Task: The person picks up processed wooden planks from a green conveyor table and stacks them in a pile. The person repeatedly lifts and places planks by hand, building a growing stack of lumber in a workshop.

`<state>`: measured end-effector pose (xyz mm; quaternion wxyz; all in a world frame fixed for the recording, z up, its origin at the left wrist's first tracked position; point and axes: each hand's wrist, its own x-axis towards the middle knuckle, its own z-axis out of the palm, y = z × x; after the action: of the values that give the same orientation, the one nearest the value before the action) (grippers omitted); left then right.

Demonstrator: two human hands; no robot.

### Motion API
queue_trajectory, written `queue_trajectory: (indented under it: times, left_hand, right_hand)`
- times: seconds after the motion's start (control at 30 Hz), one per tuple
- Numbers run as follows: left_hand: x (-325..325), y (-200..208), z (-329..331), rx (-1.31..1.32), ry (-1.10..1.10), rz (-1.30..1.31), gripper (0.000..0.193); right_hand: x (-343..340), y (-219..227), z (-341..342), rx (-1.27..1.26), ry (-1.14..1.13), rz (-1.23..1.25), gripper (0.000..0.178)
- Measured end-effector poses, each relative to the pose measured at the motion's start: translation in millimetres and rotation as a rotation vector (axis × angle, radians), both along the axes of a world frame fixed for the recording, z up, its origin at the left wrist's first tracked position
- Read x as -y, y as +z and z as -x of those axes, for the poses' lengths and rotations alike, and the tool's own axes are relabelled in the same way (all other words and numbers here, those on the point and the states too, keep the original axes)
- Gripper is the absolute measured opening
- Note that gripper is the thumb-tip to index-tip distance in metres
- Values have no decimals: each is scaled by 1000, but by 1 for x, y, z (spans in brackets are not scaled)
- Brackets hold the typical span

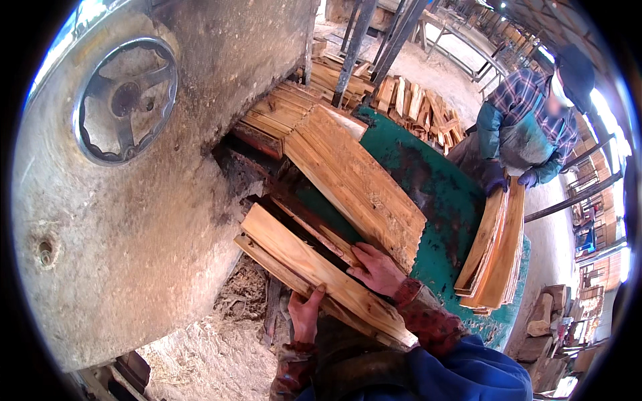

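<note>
A long pale board lies slanting in front of me, with another rough-edged board along its near side. My left hand is closed on the near edge of the boards, thumb on top and the other fingers mostly hidden. My right hand lies at the far side of the pale board, fingers stretched out over a narrow wooden strip. Just beyond, a neat row of boards rests side by side on the green tabletop, running toward the machine.
A large stained machine housing with a metal handwheel stands at left. Across the table at right, a person in gloves holds a bundle of boards. Wood pieces are piled behind. Sawdust covers the floor below.
</note>
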<state>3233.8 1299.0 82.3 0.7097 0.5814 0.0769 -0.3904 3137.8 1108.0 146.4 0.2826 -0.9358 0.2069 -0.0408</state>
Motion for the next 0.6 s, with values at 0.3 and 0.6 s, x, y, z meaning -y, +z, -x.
queue_trajectory:
  times: [0.3, 0.6]
  left_hand:
    - [-5, 1, 0, -75, -43, -63, 51]
    - [-3, 6, 0, -24, 2, -40, 44]
  right_hand:
    - [16, -16, 1, -24, 45, -90, 59]
    - [18, -38, 7, 25, -24, -127, 56]
